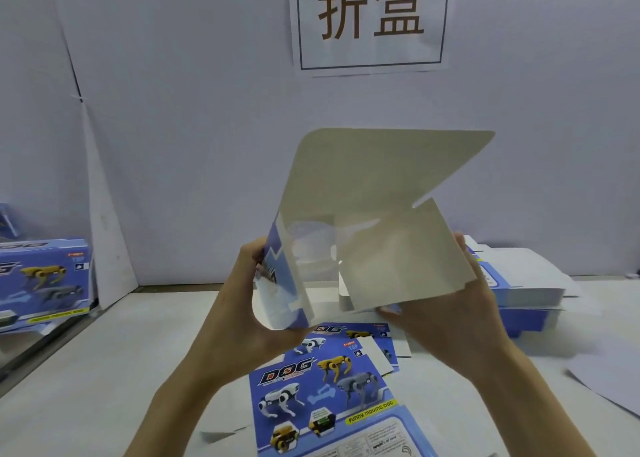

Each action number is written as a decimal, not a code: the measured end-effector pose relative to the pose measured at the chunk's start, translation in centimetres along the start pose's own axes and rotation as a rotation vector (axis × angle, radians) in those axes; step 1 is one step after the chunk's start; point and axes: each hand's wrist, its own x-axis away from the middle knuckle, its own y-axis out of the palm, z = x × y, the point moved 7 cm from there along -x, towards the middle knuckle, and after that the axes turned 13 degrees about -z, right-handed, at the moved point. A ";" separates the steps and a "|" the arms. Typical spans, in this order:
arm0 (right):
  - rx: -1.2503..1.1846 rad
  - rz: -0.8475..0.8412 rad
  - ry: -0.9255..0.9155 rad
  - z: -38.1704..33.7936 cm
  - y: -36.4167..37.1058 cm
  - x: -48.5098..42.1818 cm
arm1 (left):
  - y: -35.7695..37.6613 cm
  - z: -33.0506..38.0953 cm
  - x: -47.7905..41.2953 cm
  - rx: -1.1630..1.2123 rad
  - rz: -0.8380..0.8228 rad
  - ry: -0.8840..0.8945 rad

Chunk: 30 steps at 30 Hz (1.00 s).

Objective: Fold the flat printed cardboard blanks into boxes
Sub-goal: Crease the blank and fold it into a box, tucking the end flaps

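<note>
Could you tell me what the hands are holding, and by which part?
A half-folded cardboard blank: the left hand grips its printed left side panel, the right hand the lower edge of its plain right flap.

Wall sign (372, 20), top centre of the frame: two large brown characters, "折盒", inside a thin rectangular border.

Flat blank (329, 387) on the surface, lower centre: logo "DOG"; yellow strip "FUNNY MOVING DOG"; small "TOP" above the yellow dog picture. Fine print in its lower panel is illegible.

Assembled box (45, 276), left edge: "TOP" legible; yellow strip lettering blurred.

Held blank (381, 179), mid frame: print too blurred to read.
</note>
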 end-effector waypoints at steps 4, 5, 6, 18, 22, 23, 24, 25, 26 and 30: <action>-0.163 -0.119 -0.033 0.1 1.0 0.2 | -0.5 -0.3 0.2 0.016 0.023 0.000; -0.129 -0.127 0.002 0.0 1.4 0.4 | -0.7 -0.3 0.4 0.015 0.027 0.003; -0.103 -0.177 0.005 0.2 1.4 0.6 | -0.9 -0.1 0.5 0.000 0.030 0.002; 0.448 0.305 0.190 0.5 -1.6 0.8 | -0.3 1.1 0.0 -0.122 -0.049 0.089; 0.643 0.270 0.217 -0.3 -1.2 1.0 | -0.5 0.1 -0.1 -0.141 -0.021 0.047; 0.643 0.252 0.230 -0.3 -0.9 1.0 | -0.6 0.0 -0.1 -0.151 -0.020 0.052; 0.632 0.242 0.235 -0.3 -0.8 1.0 | -0.6 -0.1 -0.1 -0.168 -0.022 0.057; 0.632 0.246 0.256 -0.3 -0.7 1.1 | -0.6 -0.2 -0.1 -0.178 -0.026 0.050; 0.661 0.261 0.277 -0.3 -0.8 1.1 | -0.6 -0.4 -0.1 -0.175 -0.028 0.029; 0.842 0.435 0.255 -1.2 -0.9 1.2 | 0.2 -1.8 -0.3 -0.193 -0.067 -0.164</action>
